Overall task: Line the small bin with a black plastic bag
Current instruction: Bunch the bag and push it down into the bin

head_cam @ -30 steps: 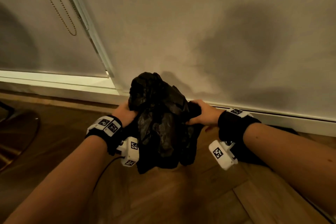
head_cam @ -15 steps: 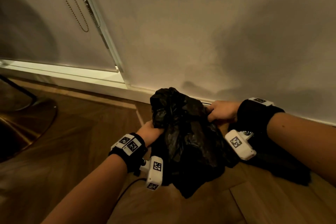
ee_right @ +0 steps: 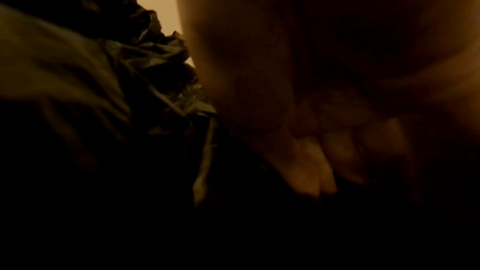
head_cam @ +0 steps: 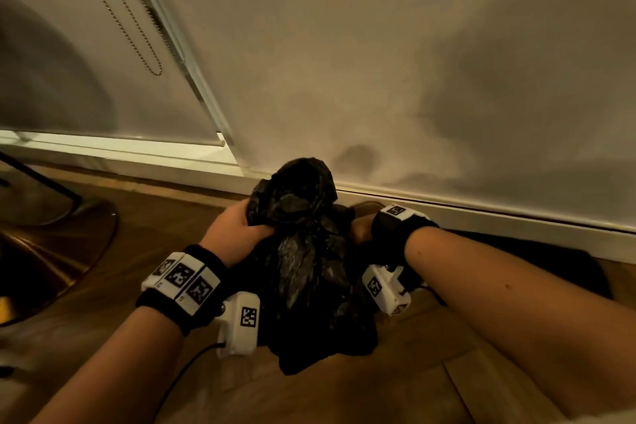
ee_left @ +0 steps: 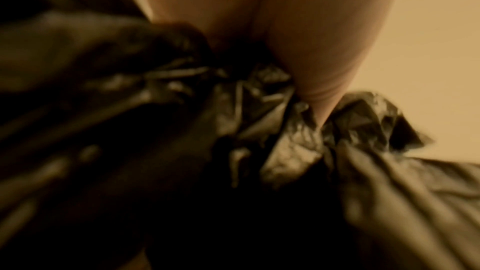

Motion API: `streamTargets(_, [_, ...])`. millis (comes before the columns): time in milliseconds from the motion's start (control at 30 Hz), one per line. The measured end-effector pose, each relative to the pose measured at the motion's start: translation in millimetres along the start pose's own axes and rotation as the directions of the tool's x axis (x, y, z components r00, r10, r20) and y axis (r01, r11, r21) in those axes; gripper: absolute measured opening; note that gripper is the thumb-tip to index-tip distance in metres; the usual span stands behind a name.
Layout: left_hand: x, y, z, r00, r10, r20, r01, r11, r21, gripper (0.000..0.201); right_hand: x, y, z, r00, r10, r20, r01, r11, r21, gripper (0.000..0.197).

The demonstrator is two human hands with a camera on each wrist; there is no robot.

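So the crinkly black plastic bag [head_cam: 303,262] is bunched up between both hands, hanging down to the wooden floor [head_cam: 344,396] just below them. The left hand [head_cam: 237,231] has its fingers curled into a fistful of the plastic on its side; the right hand [head_cam: 361,227] is mostly hidden behind the bag, and the wrist view shows fingers curled but it's too dark to tell if they're gripping anything. No bin that I can make out, the bag covers whatever's under it. I'd say early days: opening still needs finding, spreading and fitting over a rim.
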State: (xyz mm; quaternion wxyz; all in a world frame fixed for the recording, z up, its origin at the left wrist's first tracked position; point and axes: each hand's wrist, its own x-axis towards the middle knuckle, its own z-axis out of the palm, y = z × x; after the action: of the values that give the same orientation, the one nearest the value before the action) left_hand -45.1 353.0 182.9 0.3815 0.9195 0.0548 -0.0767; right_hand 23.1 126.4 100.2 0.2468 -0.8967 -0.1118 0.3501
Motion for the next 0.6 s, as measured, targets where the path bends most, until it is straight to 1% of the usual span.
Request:
streamTargets(33, [3,-2,4,1.000,-0.013,0.011,0.013,1.000,-0.004,0.027,1,4,2,1.000,0.007,0.011,-0.006,0.999,-0.032,0.019])
streamTargets(67, [5,-4,9,0.999,-0.030,0.023,0.030,1.000,-0.005,0.029,0,7,3,0.996,0.027,0.086,-0.018,0.995,-0.094,0.025])
streamTargets(100, [9,-5,13,0.999,-0.041,0.026,0.042,0.999,-0.006,0.032,1,9,3,0.981,0.059,0.183,-0.026,0.984,-0.175,0.029])
streamTargets(133, [12,-7,16,0.998,-0.051,0.023,0.051,0.999,0.000,0.033,5,12,2,0.970,0.071,0.231,-0.028,0.983,-0.182,0.029])
streamTargets(167, [15,-6,18,0.998,-0.054,0.016,0.054,0.999,0.007,0.033,4,12,-1,0.972,0.068,0.224,-0.040,0.991,-0.126,0.026])
streamTargets(200, [19,-5,20,0.998,-0.060,0.011,0.060,0.998,0.008,0.034,0,10,-8,0.985,0.061,0.164,-0.056,0.998,-0.035,0.018])
streamTargets(233, [23,-5,21,0.997,-0.075,0.010,0.075,0.997,-0.004,0.034,-10,9,-16,0.995,0.061,0.076,-0.063,0.998,0.029,0.010])
streamTargets(267, [26,-3,21,0.995,-0.095,0.015,0.095,0.995,-0.016,0.035,-22,9,-24,0.999,0.032,-0.025,-0.030,0.996,0.080,0.019])
streamTargets(300, [31,-2,22,0.992,-0.125,0.024,0.126,0.992,-0.033,0.035,-35,7,-30,0.996,0.001,-0.094,0.012,0.990,0.142,0.043])
streamTargets(333, [34,0,22,0.988,-0.151,0.033,0.153,0.987,-0.045,0.035,-46,8,-33,0.994,-0.014,-0.108,0.042,0.965,0.259,0.069])
streamTargets(367, [38,1,24,0.983,-0.179,0.038,0.181,0.982,-0.060,0.038,-60,3,-31,0.998,-0.026,-0.048,0.042,0.933,0.358,0.087])
streamTargets(400, [41,3,26,0.977,-0.207,0.044,0.210,0.974,-0.084,0.044,-71,-1,-23,0.998,-0.060,0.020,0.047,0.914,0.403,0.097])
streamTargets(433, [43,6,28,0.972,-0.230,0.049,0.234,0.965,-0.121,0.054,-78,-5,-15,0.993,-0.101,0.065,0.069,0.925,0.373,0.103])
streamTargets(467, [45,10,31,0.968,-0.244,0.062,0.251,0.954,-0.166,0.065,-74,-5,-3,0.991,-0.120,0.065,0.094,0.946,0.311,0.107])
streamTargets(500, [46,14,33,0.965,-0.249,0.080,0.260,0.941,-0.215,0.075,-70,-9,6,0.990,-0.141,0.026,0.132,0.969,0.209,0.110])
streamTargets(533, [47,18,36,0.962,-0.254,0.102,0.272,0.927,-0.259,0.085,-63,-10,14,0.987,-0.159,-0.022,0.160,0.984,0.072,0.109])
streamTargets(567, [48,20,38,0.958,-0.260,0.122,0.285,0.910,-0.300,0.092,-46,-7,17,0.986,-0.163,-0.043,0.160,0.985,-0.059,0.103])
streamTargets(600, [48,23,38,0.954,-0.267,0.136,0.298,0.891,-0.344,0.096,-30,-4,16,0.985,-0.165,-0.050,0.153,0.972,-0.181,0.084])
